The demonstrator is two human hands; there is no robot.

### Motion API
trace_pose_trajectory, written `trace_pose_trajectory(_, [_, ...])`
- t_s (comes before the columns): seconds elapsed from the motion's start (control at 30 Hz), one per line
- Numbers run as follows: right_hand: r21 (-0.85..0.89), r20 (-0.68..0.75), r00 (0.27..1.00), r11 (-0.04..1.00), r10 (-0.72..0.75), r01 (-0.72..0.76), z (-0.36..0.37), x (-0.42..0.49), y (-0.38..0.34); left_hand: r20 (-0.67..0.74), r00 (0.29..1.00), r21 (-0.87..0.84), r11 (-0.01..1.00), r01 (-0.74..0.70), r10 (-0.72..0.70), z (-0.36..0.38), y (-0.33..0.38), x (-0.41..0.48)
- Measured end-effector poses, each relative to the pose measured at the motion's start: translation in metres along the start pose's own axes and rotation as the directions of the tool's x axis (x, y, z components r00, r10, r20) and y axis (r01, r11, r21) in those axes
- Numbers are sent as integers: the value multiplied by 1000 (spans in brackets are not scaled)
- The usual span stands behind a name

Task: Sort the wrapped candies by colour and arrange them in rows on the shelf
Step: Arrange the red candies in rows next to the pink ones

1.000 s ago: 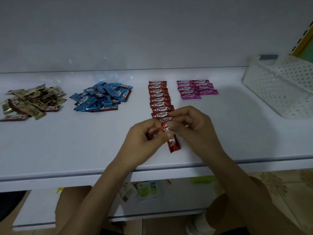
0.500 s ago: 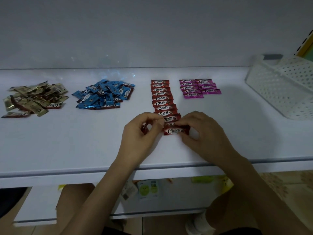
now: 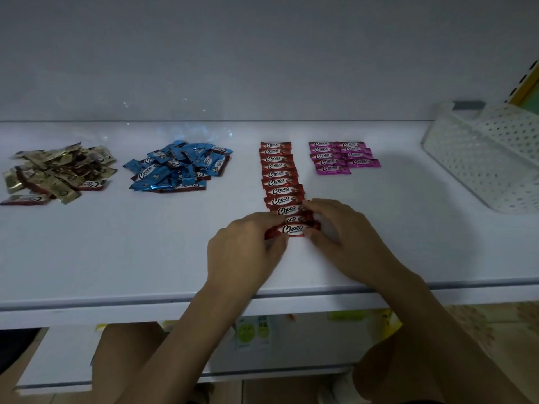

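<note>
Fingers of left hand (image 3: pixel 245 249) and right hand (image 3: pixel 342 233) are pinching opposite ends of a red candy (image 3: pixel 293 229), nearest in the red row (image 3: pixel 278 173) on the shelf (image 3: pixel 116 258).

White shelf (image 3: pixel 145 252): gold candy pile (image 3: pixel 58 170) by L edge, blue candy pile (image 3: pixel 178 167) beside it, red candy row (image 3: pixel 278 173) mid-shelf running back to front, front red candy (image 3: pixel 293 229) last in it, pink candies (image 3: pixel 341 157) in 2 short rows, perforated basket (image 3: pixel 478 158) at R edge.
</note>
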State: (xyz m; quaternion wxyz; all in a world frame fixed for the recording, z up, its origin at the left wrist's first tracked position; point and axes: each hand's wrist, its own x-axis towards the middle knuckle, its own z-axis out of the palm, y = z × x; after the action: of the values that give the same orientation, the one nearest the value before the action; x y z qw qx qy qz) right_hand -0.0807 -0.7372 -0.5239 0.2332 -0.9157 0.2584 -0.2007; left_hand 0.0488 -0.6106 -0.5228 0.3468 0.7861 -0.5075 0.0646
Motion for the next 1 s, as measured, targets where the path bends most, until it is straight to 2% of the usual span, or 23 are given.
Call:
trace_pose_trajectory(0.1, [14, 46, 999, 1000, 4, -5, -1, 0, -3, 6, 1000, 11, 1000, 11, -11, -1, 1, -1])
trace_pose_trajectory(0.5, [-68, 34, 999, 997, -32, 35, 4, 1, -1, 8, 1000, -17, 999, 28, -28, 5, -6, 0])
trace_pose_trajectory(0.53, [-79, 46, 999, 997, -14, 18, 4, 0, -1, -4, 999, -54, 998, 35, -35, 4, -6, 0])
trace_pose_trajectory(0.6, [-63, 24, 1000, 998, 15, -13, 2, -1, -3, -39, 996, -245, 967, 73, -85, -3, -4, 1])
trace_pose_trajectory(0.67, [0, -109, 994, 1000, -11, 11, 0, -2, -7, -27, 986, -522, 843, 126, -164, -13, 2, 3])
trace_pose_trajectory(0.7, [38, -177, 984, 999, -27, 34, -2, -3, -11, -11, 978, -665, 731, 150, -210, -19, 7, 5])
trace_pose_trajectory(0.77, [130, -240, 970, 988, -47, 80, -5, -6, -24, 84, 950, -893, 400, 205, -300, -27, 17, 11])
trace_pose_trajectory(0.83, [294, -199, 980, 952, -25, 84, -5, -10, -44, 198, 936, -973, 57, 223, -291, -30, 25, 17])
trace_pose_trajectory(0.87, [396, -166, 986, 915, -11, 77, -4, -12, -54, 224, 938, -975, -62, 215, -265, -31, 28, 19])
trace_pose_trajectory(0.9, [487, -140, 990, 871, -1, 70, -2, -12, -61, 232, 941, -970, -130, 206, -245, -32, 31, 20])
trace_pose_trajectory(0.93, [546, -124, 992, 835, 1, 68, 1, -13, -65, 232, 942, -968, -156, 199, -240, -32, 33, 21])
trace_pose_trajectory(1.0, [613, -123, 992, 787, 2, 75, 6, -14, -68, 220, 943, -971, -149, 187, -249, -29, 37, 19])
